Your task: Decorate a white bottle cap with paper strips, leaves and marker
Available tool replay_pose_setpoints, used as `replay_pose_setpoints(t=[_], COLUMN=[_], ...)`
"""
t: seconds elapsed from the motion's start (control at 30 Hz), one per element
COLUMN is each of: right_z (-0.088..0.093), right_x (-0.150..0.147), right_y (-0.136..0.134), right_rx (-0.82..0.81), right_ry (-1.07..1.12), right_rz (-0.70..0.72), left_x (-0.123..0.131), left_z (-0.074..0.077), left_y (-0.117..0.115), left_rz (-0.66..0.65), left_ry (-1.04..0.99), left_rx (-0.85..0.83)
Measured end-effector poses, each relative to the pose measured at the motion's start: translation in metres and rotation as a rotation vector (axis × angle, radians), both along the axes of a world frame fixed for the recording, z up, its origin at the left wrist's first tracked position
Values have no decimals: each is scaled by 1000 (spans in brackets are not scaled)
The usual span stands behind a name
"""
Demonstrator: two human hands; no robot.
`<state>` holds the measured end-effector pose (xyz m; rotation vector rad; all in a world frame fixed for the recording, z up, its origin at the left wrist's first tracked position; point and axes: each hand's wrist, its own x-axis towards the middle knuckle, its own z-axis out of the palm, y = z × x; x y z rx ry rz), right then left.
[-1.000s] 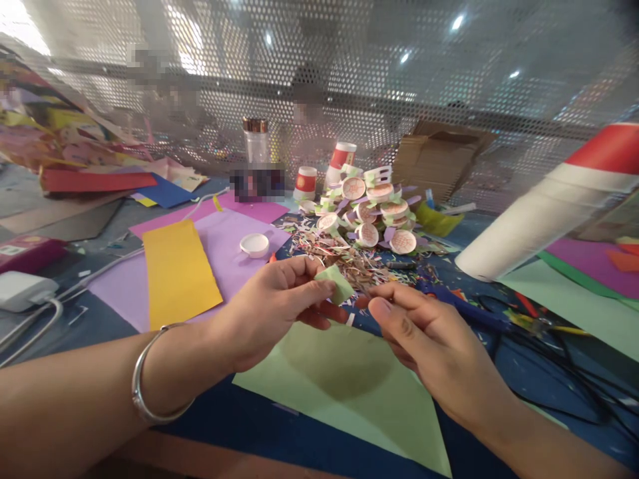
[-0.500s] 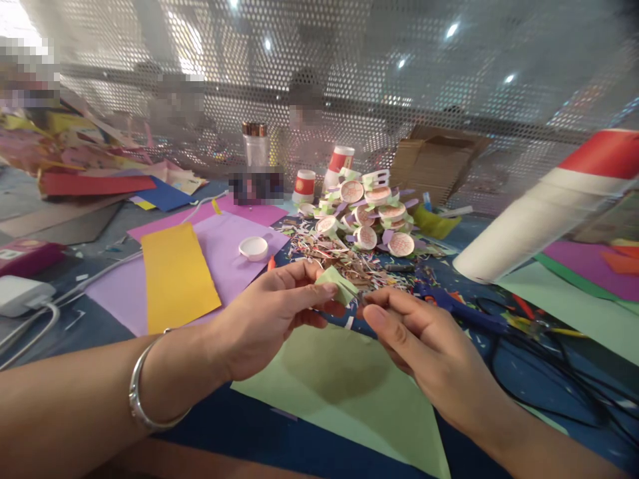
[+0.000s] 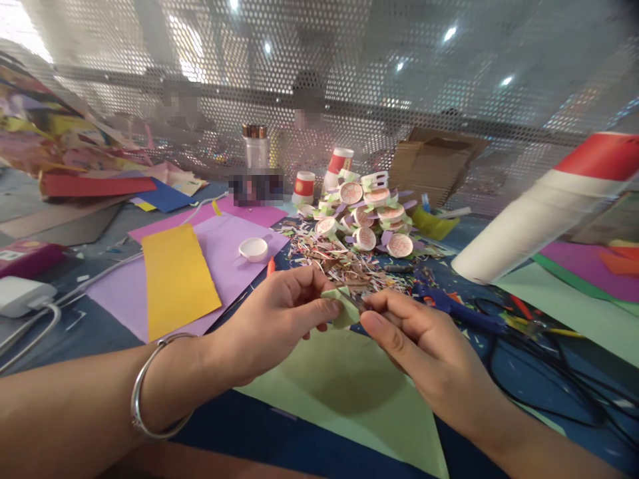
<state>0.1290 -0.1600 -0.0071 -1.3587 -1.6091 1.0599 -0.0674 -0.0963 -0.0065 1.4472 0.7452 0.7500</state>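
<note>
My left hand pinches a small piece of light green paper between thumb and fingers. My right hand is closed around small scissors, their handles hidden by the fingers. One thin metal blade lies across the upper part of the green paper. Below both hands, a large sheet of light green paper rests on the dark blue table. Just beyond them spreads a heap of shredded paper scraps.
Behind the scraps stands a pile of decorated paper-cup pieces. A long stack of paper cups leans at the right, near a blue glue gun and black cable. Yellow paper, purple paper and a white lid lie left.
The green piece has tilted and dropped slightly in my left hand. The scissor blade now crosses it, where before its tip was at the paper's right edge. My left wrist has lowered a little.
</note>
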Motion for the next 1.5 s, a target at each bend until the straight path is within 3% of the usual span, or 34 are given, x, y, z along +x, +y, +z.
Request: replay_pose_setpoints(t=[0.6, 0.9, 1.03, 1.27, 1.37, 1.5], right_z=[3, -6, -6, -2, -3, -3], right_x=[-2, 2, 0, -7, -7, -7], right_y=[-2, -2, 1, 2, 4, 2], right_rx=[44, -30, -89, -85, -70, -20], right_ry=[-63, 99, 207, 153, 143, 131], right_rz=[20, -59, -32, 59, 56, 33], left_x=[3, 4, 4, 2, 2, 3], left_z=[2, 0, -3, 2, 4, 2], left_y=[-1, 2, 2, -5, -6, -5], left_rz=[-53, -37, -61, -141, -154, -153], left_ry=[-35, -11, 75, 281, 328, 206], left_rx=[-56, -50, 30, 210, 179, 82])
